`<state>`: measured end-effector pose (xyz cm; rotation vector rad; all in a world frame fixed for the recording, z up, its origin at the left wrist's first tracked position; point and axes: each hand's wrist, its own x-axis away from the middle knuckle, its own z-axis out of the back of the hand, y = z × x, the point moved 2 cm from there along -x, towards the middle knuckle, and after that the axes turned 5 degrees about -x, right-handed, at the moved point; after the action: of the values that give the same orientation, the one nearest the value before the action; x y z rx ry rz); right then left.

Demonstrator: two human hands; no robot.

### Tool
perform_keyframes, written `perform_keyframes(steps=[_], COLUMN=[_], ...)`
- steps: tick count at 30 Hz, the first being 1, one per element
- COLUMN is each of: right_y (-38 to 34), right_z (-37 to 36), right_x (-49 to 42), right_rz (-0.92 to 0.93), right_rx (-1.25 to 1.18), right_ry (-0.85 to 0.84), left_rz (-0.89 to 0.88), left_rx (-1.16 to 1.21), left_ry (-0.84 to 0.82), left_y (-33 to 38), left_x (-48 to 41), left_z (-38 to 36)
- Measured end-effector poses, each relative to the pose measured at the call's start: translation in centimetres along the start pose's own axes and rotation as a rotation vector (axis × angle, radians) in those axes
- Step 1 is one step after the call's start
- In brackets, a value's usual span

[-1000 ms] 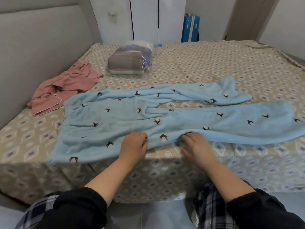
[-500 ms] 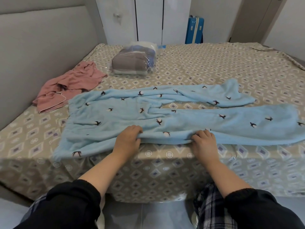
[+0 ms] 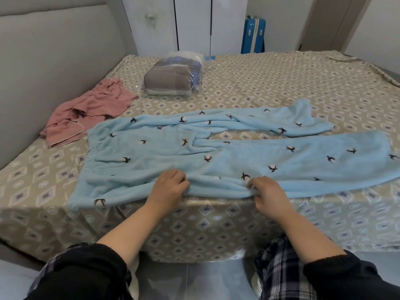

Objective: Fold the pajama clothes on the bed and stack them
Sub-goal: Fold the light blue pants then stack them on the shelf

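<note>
Light blue fleece pajama pants (image 3: 216, 156) with small dark bird prints lie spread across the bed, waistband to the left, both legs running right. My left hand (image 3: 170, 188) grips the near edge of the fabric at the bed's front edge, fingers curled into the cloth. My right hand (image 3: 267, 191) pinches the same near edge a little further right. A crumpled pink pajama garment (image 3: 91, 111) lies at the left, near the headboard.
The bed (image 3: 281, 83) has a beige sheet with a diamond pattern. A clear plastic bag of folded grey bedding (image 3: 173, 77) sits at the far middle. A blue suitcase (image 3: 253, 35) stands by white wardrobe doors. The padded headboard runs along the left.
Both hands went from resting on the pants' near edge to bunching and gripping it. The fabric edge has gathered slightly under the fingers.
</note>
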<state>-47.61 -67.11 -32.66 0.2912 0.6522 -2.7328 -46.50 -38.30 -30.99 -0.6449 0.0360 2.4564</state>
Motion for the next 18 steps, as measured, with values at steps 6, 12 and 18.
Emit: perform_keyframes(steps=[6,12,18], right_y=[-0.1,-0.3,-1.0], right_z=[-0.2,-0.9,0.4], right_x=[0.1,-0.1,0.1], right_rz=[0.054,0.071,0.036], right_rx=[-0.007,0.055,-0.156], right_ry=[0.046,0.002,0.129], left_rz=[0.101,0.101,0.038], left_rx=[0.073,0.159,0.331], left_ry=[-0.109,-0.104,-0.399], left_y=[0.2,0.3,-0.3], left_x=[0.1,-0.7,-0.8], left_z=[-0.6,-0.3,0.7])
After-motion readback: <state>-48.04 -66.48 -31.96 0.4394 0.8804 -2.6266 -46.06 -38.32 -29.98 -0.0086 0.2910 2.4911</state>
